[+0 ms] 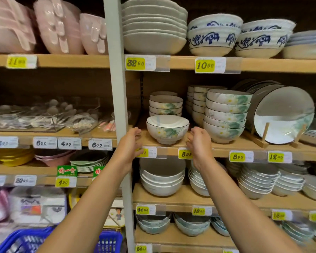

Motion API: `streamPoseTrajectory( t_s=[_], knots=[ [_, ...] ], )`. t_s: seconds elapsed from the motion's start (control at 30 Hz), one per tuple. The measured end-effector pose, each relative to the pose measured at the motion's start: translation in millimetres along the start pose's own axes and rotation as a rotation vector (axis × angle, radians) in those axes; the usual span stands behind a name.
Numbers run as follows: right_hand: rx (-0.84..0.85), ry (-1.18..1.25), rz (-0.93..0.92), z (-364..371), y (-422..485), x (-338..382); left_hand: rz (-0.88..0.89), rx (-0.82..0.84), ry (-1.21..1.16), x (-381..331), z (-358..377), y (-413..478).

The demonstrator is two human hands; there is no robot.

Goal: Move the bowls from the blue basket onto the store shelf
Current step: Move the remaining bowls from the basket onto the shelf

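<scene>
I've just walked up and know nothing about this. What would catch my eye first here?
Most likely the single floral bowl standing alone at the front of the middle shelf, with the person's left hand and right hand open on either side of it, not touching. Right of it rises a tall stack of matching bowls. Yellow price tags dot the shelf edges, and a blue basket sits at bottom left.

Yellow price tags on the shelf edges read 32.95 point(136, 63) at 12 o'clock, 10.98 point(204, 65) at 1 o'clock, 8.95 point(185, 154), 5.95 point(237, 157) and 12.45 point(276, 157) centre-right.
</scene>
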State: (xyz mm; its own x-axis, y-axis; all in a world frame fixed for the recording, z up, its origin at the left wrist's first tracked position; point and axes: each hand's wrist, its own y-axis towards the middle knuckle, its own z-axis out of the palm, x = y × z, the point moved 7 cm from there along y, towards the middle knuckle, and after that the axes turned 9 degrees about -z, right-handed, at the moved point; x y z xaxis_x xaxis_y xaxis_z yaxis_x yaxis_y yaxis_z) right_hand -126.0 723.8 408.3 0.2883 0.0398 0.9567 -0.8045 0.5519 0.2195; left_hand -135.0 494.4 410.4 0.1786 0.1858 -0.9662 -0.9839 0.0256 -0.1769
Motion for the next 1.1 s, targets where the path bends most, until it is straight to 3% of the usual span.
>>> streamPoseTrajectory(
  t_s=[0.13, 0.33, 0.47, 0.8, 1.1],
  knots=[
    [0.047, -0.029, -0.043, -6.3, -48.0, -3.7, 0.031, -0.011, 0.025, 11.7, -25.9, -51.4],
    [0.345, 0.04, 0.206, 32.1, -148.8, -60.1, -0.073, -0.123, 0.073, 72.0, -102.9, -102.9],
    [0.536, 0.013, 0.394, 76.0, -214.0, -106.3, -0.16, -0.269, 0.085, 111.2, -188.7, -119.9],
    [0.758, -0.22, 0.703, 196.5, -328.5, -255.6, -0.36, -0.583, 0.123, 194.2, -417.1, -119.0],
    [0.685, -0.599, 0.968, 256.2, -419.5, -422.5, -0.662, -0.429, 0.562, 320.9, -548.4, -38.5]
  ],
)
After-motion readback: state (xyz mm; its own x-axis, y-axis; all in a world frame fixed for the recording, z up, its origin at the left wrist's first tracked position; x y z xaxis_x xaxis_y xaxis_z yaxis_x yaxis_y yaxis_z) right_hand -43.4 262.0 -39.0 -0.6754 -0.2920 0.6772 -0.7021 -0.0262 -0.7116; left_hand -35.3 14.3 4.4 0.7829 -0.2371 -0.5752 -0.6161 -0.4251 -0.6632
